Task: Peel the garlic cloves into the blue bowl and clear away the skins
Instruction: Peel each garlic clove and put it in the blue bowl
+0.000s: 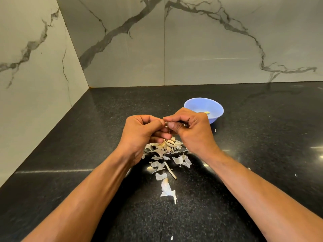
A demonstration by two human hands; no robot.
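My left hand (pixel 142 132) and my right hand (pixel 189 127) meet above the dark counter, fingers curled, pinching a small garlic clove (pixel 167 125) between their fingertips; the clove is mostly hidden. A thin strand of skin hangs from it. Directly below lies a pile of papery garlic skins (pixel 166 154) with an unpeeled clove (pixel 170 142) on top and a dry stem (pixel 170 171). The blue bowl (pixel 215 106) stands just behind my right hand, a peeled clove (pixel 207 112) showing inside.
The black stone counter (pixel 87 137) meets marble walls at the back and left, forming a corner at back left. Stray skin flakes lie at the right (pixel 215 130) and near the front edge (pixel 171 238).
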